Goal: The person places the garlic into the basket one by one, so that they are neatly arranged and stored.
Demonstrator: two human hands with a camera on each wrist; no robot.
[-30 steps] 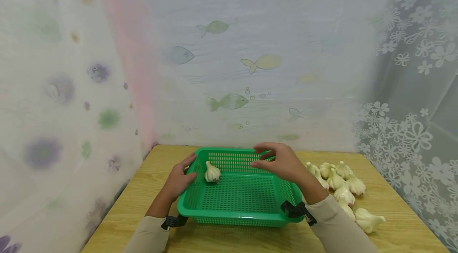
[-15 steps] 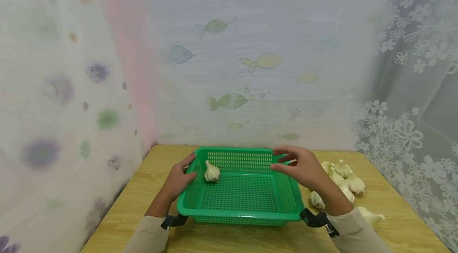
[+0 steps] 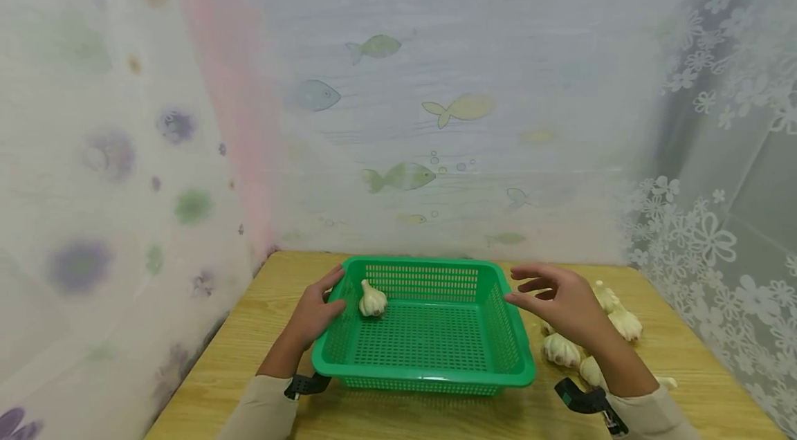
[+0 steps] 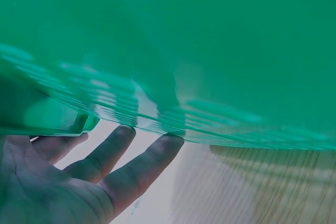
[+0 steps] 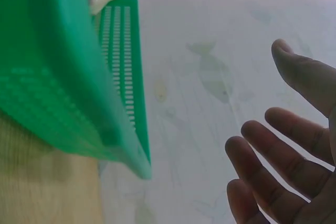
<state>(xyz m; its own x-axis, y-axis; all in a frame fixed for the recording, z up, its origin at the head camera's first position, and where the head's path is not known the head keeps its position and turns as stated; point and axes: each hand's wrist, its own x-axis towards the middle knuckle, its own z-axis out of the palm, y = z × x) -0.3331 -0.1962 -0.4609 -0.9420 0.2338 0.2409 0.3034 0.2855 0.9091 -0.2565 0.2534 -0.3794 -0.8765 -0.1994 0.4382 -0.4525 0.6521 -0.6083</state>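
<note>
In the head view a green plastic basket (image 3: 429, 377) stands on the table, with one whole garlic bulb (image 3: 373, 301) in its far left corner. My left hand (image 3: 313, 315) holds the basket's left side, thumb over the rim; the left wrist view has its fingers (image 4: 144, 167) against the outer wall. Just beyond the right rim, in the air, is my right hand (image 3: 569, 305), fingers loosely bent and nothing between them. Below and behind it lie several garlic bulbs (image 3: 562, 350), partly hidden by that hand and forearm.
The wooden table (image 3: 227, 350) extends around the basket. A patterned curtain (image 3: 398, 115) hangs close behind the table, with more sheeting at left and right. A black camera strap (image 3: 588, 402) sits on the right wrist, another strap (image 3: 306, 385) on the left.
My right hand has moved from above the basket rightward, past the right rim to the loose garlic bulbs. My left hand, the basket and the bulb inside have stayed put.
</note>
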